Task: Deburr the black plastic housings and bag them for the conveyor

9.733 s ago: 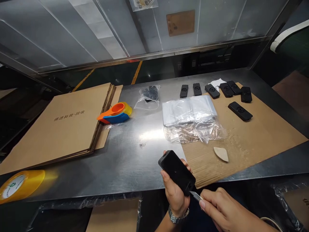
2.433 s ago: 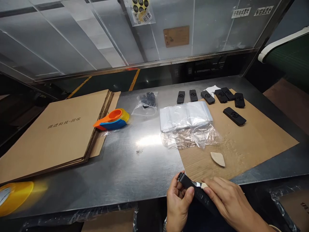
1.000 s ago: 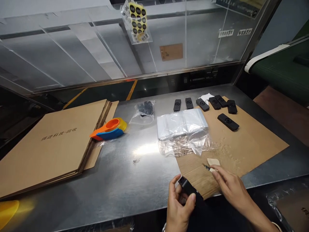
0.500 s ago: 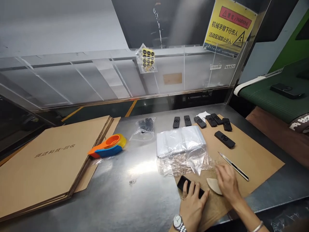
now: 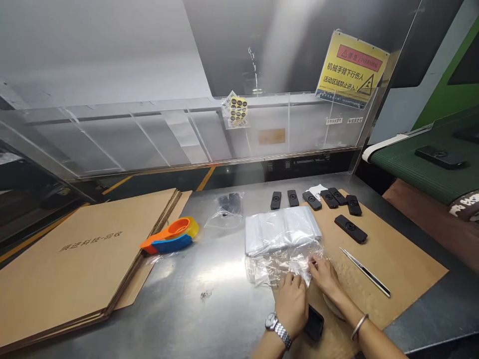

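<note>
Both hands are at the near edge of a stack of clear plastic bags (image 5: 282,229). My left hand (image 5: 292,305), with a watch on the wrist, has its fingers curled at the loose plastic; whatever they hold is hidden. My right hand (image 5: 325,275) pinches the crinkled plastic at the stack's right corner. Beside my left hand a black device (image 5: 314,324) lies on the brown cardboard sheet (image 5: 404,259), partly covered by that hand. Further right on the cardboard are a silver cutter knife (image 5: 365,272) and another black device (image 5: 351,229).
Several black devices (image 5: 292,198) line the back. Left of the bags are a bagged dark item (image 5: 229,204), an orange and blue tape dispenser (image 5: 170,237) and stacked cardboard (image 5: 86,249). A green conveyor (image 5: 400,159) stands at the right.
My left hand has come off the black device's top and moved up to the bags; the device now sits lower and turned. My right hand has moved left from the pale curved piece onto the plastic.
</note>
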A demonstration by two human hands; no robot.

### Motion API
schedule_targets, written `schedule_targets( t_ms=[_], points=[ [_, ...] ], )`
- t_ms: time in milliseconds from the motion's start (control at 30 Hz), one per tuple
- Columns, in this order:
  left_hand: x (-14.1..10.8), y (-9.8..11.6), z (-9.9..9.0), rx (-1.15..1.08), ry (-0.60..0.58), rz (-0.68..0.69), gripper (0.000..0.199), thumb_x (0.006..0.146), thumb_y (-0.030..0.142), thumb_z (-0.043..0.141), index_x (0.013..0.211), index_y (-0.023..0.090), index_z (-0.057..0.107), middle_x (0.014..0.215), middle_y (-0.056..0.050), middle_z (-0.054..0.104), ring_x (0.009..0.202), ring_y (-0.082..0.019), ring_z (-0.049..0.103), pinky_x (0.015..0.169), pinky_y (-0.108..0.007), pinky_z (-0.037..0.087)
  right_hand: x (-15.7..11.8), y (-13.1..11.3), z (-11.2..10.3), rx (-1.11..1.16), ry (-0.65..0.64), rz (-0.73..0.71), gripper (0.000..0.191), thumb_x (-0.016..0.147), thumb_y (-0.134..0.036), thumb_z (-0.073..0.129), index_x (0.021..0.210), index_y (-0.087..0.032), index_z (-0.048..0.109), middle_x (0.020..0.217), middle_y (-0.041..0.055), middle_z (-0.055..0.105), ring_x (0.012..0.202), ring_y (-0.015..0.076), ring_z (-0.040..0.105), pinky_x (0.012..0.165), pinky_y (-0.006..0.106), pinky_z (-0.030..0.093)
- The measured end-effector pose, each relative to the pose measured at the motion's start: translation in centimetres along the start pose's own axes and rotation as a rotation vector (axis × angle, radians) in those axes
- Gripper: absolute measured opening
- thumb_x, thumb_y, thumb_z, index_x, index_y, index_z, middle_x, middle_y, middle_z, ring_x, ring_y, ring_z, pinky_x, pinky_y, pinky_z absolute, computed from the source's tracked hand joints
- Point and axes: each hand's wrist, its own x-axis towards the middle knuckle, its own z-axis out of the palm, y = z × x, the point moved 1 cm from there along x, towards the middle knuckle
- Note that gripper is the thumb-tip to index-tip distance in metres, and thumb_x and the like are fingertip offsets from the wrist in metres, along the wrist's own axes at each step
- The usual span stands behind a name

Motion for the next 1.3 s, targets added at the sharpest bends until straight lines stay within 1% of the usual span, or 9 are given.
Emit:
schedule_targets(
  t_ms=[100,267,500,633,800,933,1033,1167,1300],
  points=[
    [1.0,-0.1,0.7,0.031,-0.013,0.008,0.035,0.074,0.018,0.041,0.102,0.009,0.061,0.101,-0.015,0.060,0.095,-0.030,0.046,0.085,-0.045,0.034,-0.1,-0.5,0.4,0.033,0.028,-0.009,0.025,0.089,-0.031,0.051,0.109,-0.016,0.055,0.107,0.0058,0.058,0.093,0.0184,0.058,0.080,0.040,0.048],
    [1.4,0.1,1.5,0.068,0.000,-0.001,0.045,0.077,0.024,0.041,0.117,0.008,0.054,0.118,-0.016,0.053,0.104,-0.032,0.044,0.091,-0.048,0.030,1.0,-1.4,1.6,0.112,0.048,-0.034,0.026,0.088,-0.031,0.053,0.110,-0.017,0.055,0.117,0.0071,0.054,0.102,0.0209,0.054,0.086,0.043,0.044],
    [1.8,-0.2,1.6,0.088,0.047,-0.053,0.044,0.082,0.025,0.035,0.118,0.009,0.054,0.109,-0.016,0.057,0.103,-0.032,0.045,0.090,-0.048,0.030,-0.1,-0.7,1.5,0.387,0.092,-0.054,0.023,0.090,-0.032,0.049,0.104,-0.015,0.056,0.098,0.0046,0.060,0.086,0.0167,0.059,0.078,0.038,0.047],
    [2.2,-0.6,1.9,0.053,0.063,-0.071,0.041,0.081,0.023,0.037,0.114,0.008,0.057,0.111,-0.017,0.057,0.107,-0.032,0.045,0.090,-0.048,0.031,-2.1,-0.4,0.8,0.597,0.105,-0.030,0.034,0.088,-0.037,0.043,0.109,-0.014,0.055,0.080,0.0034,0.062,0.072,0.0161,0.059,0.071,0.032,0.048],
    [2.2,-1.0,1.8,-0.050,0.121,-0.075,0.037,0.078,0.017,0.040,0.108,0.006,0.060,0.118,-0.018,0.054,0.106,-0.033,0.045,0.089,-0.048,0.032,-3.6,-0.2,-1.1,0.781,0.057,-0.004,0.041,0.086,-0.046,0.038,0.086,-0.013,0.062,0.071,0.0033,0.060,0.068,0.0163,0.057,0.062,0.026,0.045],
    [1.9,-0.9,1.4,-0.204,0.203,-0.098,0.029,0.078,0.012,0.039,0.089,0.012,0.065,0.101,-0.014,0.062,0.095,-0.029,0.050,0.083,-0.044,0.036,-4.1,0.4,-2.4,0.820,0.034,0.006,0.035,0.079,-0.046,0.052,0.064,-0.015,0.056,0.059,-0.0010,0.052,0.060,0.0132,0.048,0.056,0.023,0.038],
    [1.3,-0.6,1.2,-0.382,0.281,-0.145,0.028,0.085,0.019,0.036,0.082,0.015,0.064,0.082,-0.009,0.064,0.081,-0.023,0.055,0.074,-0.035,0.040,-4.6,0.4,-3.0,0.810,0.023,0.014,0.034,0.074,-0.041,0.060,0.054,-0.016,0.049,0.053,-0.0043,0.043,0.054,0.0107,0.041,0.052,0.022,0.033],
    [0.5,0.1,1.4,-0.637,0.359,-0.182,0.032,0.084,0.043,0.046,0.074,0.017,0.062,0.065,-0.002,0.062,0.061,-0.015,0.055,0.057,-0.025,0.041,-5.6,-0.9,-3.9,0.816,-0.045,-0.043,0.030,0.075,-0.039,0.061,0.058,-0.016,0.053,0.056,-0.0036,0.046,0.057,0.0109,0.042,0.053,0.021,0.033],
    [-0.3,0.2,1.8,-0.775,0.508,-0.240,0.041,0.080,0.053,0.049,0.065,0.016,0.060,0.059,-0.001,0.059,0.056,-0.015,0.053,0.053,-0.024,0.041,-5.9,-2.5,-4.6,0.823,-0.106,-0.124,0.033,0.083,-0.043,0.051,0.066,-0.015,0.055,0.058,-0.0026,0.049,0.056,0.0110,0.046,0.052,0.020,0.036]
  ],
)
